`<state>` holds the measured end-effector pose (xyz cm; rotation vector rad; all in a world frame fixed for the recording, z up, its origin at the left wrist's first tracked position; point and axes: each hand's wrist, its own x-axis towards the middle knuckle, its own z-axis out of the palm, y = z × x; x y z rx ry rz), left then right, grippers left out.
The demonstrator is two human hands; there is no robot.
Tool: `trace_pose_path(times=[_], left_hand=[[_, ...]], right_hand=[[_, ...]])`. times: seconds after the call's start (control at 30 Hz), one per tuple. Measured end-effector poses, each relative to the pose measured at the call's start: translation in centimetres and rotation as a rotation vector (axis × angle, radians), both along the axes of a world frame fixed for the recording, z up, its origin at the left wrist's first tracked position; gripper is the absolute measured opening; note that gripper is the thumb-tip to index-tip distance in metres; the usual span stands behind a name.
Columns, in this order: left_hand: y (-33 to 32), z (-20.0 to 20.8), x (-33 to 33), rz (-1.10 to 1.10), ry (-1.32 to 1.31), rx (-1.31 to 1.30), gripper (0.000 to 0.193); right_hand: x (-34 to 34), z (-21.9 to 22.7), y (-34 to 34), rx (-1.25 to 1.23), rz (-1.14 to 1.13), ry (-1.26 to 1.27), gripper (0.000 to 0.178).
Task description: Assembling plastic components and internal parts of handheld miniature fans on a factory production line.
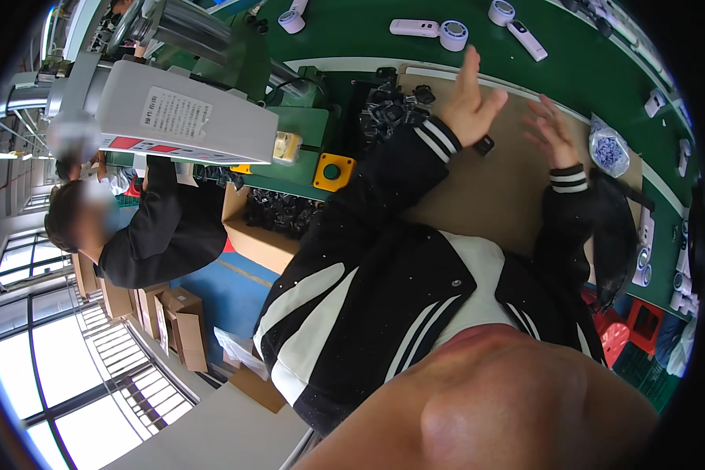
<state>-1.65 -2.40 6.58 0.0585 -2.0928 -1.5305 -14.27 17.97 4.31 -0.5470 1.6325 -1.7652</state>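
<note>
Small black part half hidden under left hand; co-worker's hands behind grey machine.

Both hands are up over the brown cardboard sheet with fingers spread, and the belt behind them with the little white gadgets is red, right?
Not quite: the belt is green, not red, as the head view shows. The rest holds: the left hand and the right hand are both raised, fingers spread, over the brown cardboard sheet, and white gadgets lie on the belt behind them.

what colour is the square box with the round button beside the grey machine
Yellow box with a green button, clearest in the head view.
</note>
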Motion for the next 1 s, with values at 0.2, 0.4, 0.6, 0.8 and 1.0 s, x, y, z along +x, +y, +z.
trace_pose_path(times=[0.2, 0.4, 0.6, 0.8, 1.0], left_hand=[[-10.7, -1.6, -8.3, 0.408, 0.124, -0.867, 0.037], [-20.0, -5.7, -10.3, 0.261, -0.446, -1.064, 0.06], [-16.5, -1.9, -12.4, 0.063, -0.598, -1.016, 0.055], [-5.7, -0.3, -8.1, -0.141, -0.326, -0.615, 0.079], [5.9, -3.2, -1.2, -0.065, -0.38, -0.292, 0.084]], right_hand=[[-10.7, 0.0, 12.3, 0.278, -0.43, 0.582, 0.025], [-16.4, -3.3, 14.5, 0.822, -0.279, 0.83, 0.016], [-13.9, -3.8, 13.5, 0.963, -0.298, 0.839, 0.022], [-11.1, -4.1, 13.2, 0.915, -0.495, 0.851, 0.013], [-9.6, -1.5, 11.6, 0.757, -0.588, 0.786, 0.019]])
